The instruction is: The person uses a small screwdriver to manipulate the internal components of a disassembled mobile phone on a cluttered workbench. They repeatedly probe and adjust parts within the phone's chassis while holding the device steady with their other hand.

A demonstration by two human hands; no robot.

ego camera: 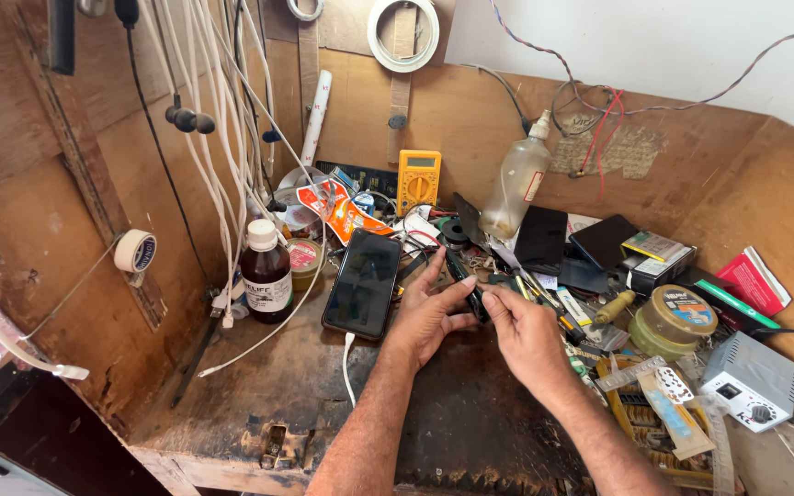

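Note:
My left hand and my right hand meet over the middle of a worn wooden workbench. Both pinch a small dark part held between the fingertips; its exact shape is hidden by my fingers. A black smartphone lies face up just left of my left hand, with a white cable running from its near end. A thin dark tool lies just beyond my fingertips.
A brown glass bottle stands left of the phone. A yellow multimeter and a clear squeeze bottle stand at the back. Tape rolls, screwdrivers, small boxes and a grey power unit crowd the right. White cables hang at left.

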